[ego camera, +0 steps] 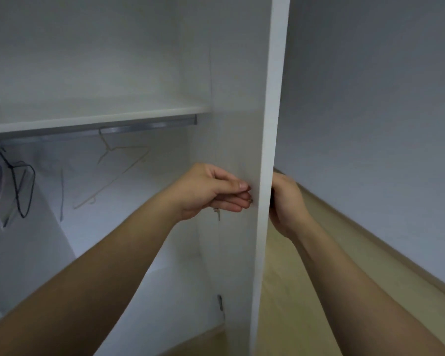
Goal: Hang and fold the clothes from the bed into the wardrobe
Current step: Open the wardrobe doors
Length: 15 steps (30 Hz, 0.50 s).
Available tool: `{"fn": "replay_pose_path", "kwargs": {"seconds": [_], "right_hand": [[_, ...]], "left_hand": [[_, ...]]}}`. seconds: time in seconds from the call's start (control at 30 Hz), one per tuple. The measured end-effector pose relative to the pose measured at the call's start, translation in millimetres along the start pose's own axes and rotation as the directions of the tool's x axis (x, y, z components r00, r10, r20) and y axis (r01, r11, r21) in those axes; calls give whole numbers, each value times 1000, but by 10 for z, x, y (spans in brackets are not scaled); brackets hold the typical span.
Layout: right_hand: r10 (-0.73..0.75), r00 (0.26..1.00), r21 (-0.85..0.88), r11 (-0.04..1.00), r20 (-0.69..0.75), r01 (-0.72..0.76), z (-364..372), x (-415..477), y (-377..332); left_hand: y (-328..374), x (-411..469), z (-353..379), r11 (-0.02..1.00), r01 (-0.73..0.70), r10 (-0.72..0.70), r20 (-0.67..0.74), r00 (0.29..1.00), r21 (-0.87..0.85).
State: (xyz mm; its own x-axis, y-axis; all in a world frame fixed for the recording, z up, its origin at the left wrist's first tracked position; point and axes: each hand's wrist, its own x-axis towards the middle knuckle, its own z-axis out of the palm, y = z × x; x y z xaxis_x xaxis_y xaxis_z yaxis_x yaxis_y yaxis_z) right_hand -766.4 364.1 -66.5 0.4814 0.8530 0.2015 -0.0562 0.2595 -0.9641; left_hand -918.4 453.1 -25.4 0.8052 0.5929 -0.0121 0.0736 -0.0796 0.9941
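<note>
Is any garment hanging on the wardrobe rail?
No, the rail holds only bare hangers: a pale hanger and a dark hanger.

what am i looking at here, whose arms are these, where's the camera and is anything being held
There is no machine here: a person wears a single camera on their head, so you see their own two bare arms reaching forward. They stand at an open wardrobe. The tall white strip down the middle is the wardrobe door, seen edge-on. The left hand has its fingers curled against the door's inner face. The right hand is on the outer side, its fingers hidden behind the door. Whether either hand grips anything cannot be told.

Inside are a shelf and, under it, a rail with a pale hanger and dark hangers farther left. No clothes are in view. On the right is a light wooden floor.
</note>
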Motion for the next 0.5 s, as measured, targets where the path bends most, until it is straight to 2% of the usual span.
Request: {"fn": "replay_pose_path", "kwargs": {"seconds": [0.23,0.4,0.5], "right_hand": [[30,989,3,1000,-144,-30,-408,-71,-158],[21,987,-69,997,-160,-33,-522,-98,-187],[14,976,-80,996,-216,-32,-445,-144,-162]], "left_hand": [[-55,341,397,997,-60,60,2,998,-50],[-123,479,489,991,-106,106,-8,994,-80],[-172,498,443,989,-113,117,33,993,-96]]}}
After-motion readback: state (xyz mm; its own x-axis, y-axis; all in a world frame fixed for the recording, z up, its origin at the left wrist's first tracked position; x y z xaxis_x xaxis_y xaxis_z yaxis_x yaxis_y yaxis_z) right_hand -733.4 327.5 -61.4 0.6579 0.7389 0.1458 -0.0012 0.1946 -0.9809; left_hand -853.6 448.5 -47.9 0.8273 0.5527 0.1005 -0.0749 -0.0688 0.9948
